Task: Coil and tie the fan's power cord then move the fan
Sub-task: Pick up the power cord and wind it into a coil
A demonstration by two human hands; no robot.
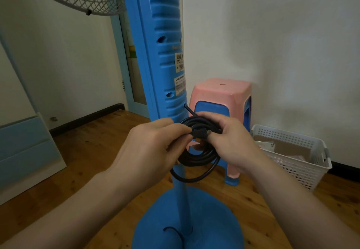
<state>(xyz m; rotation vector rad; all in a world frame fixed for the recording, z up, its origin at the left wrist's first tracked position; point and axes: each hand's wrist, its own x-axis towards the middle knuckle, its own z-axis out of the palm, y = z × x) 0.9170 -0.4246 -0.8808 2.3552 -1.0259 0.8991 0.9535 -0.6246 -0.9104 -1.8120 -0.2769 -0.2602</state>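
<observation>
A blue pedestal fan (165,57) stands right in front of me, its round base (194,219) on the wooden floor and its wire grille at the top left. The black power cord (198,158) leaves the fan's column and is wound into a coil of several loops in front of the pole. My left hand (155,145) pinches the cord just behind the black plug (200,132). My right hand (231,141) grips the right side of the coil, with its thumb by the plug's tip. One looser loop hangs below the coil.
A pink stool stacked over a blue one (222,100) stands behind the fan against the white wall. A white perforated basket (292,159) with cardboard inside sits to the right. Light blue panels (25,147) lean at the left, and a blue door frame (124,63) is beyond.
</observation>
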